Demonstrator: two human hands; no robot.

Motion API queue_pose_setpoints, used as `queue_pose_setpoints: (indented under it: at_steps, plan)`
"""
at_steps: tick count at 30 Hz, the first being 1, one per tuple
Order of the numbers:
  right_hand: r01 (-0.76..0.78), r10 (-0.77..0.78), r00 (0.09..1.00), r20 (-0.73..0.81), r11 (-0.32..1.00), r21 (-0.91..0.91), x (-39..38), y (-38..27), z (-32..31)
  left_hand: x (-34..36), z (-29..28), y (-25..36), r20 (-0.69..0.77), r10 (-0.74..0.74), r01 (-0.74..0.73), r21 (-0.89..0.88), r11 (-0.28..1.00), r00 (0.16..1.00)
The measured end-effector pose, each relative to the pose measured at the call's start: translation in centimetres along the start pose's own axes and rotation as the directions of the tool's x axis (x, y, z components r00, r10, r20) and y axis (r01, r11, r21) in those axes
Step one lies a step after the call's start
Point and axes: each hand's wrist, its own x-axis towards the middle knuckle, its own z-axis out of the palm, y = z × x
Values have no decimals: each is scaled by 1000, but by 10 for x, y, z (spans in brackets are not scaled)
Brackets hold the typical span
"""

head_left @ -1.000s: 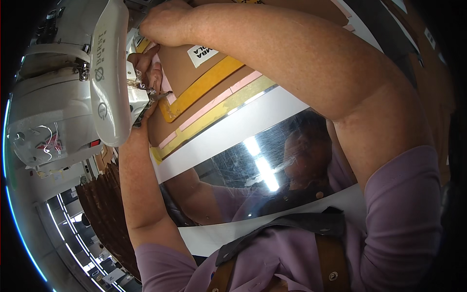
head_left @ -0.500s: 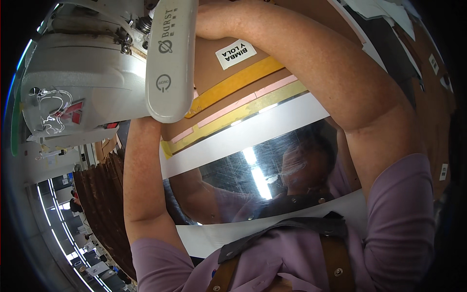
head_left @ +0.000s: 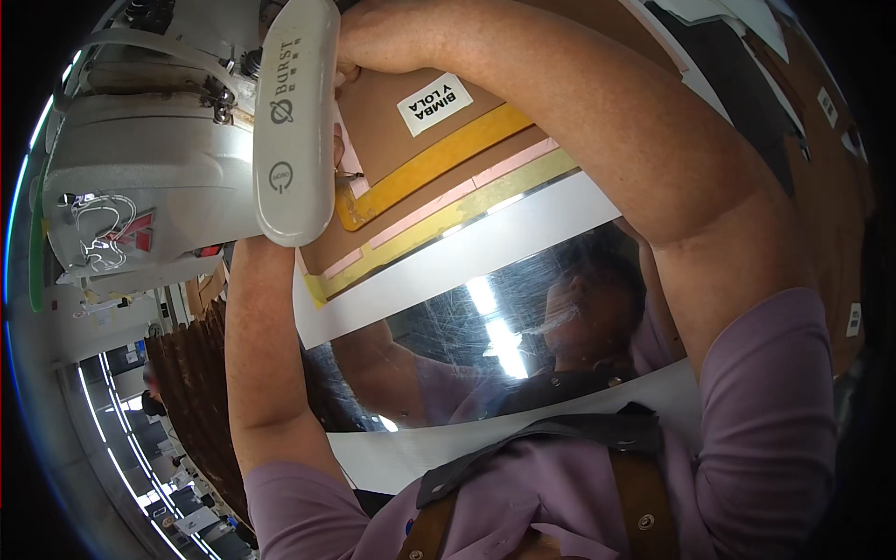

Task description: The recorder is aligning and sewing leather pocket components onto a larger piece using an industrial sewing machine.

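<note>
A person bends over a brown panel [head_left: 383,155] bearing an angled yellow strip [head_left: 439,164] beside a pale machine [head_left: 154,177]. The panel spreads rightward from both hands: the right hand [head_left: 348,73] near its upper left, the left hand [head_left: 338,147] a sliver below, behind a white bar [head_left: 297,131]. Whether either pinches or spreads cannot be told. The strip's long side points from lower left to upper right.
</note>
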Motion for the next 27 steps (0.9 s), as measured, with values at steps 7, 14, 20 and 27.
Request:
queue_pose_setpoints:
  at_steps: [7, 14, 20, 27]
  plan:
    - [59, -59, 998, -5, 998, -10, 1, 0, 2, -4, 22, -11, -65, -15, 13, -35, 999, 998]
    - [85, -102, 990, -98, 983, -163, -7, -19, 5, -19, 34, -39, -71, -52, 52, 2, 999, 996]
    - [30, -34, 998, 51, 997, 72, -15, -31, -2, -30, 30, -36, -24, -92, 92, -23, 996, 995]
    - [7, -14, 990, 140, 999, 49, -3, -41, -6, -59, 18, -19, 5, -173, 173, -40, 984, 985]
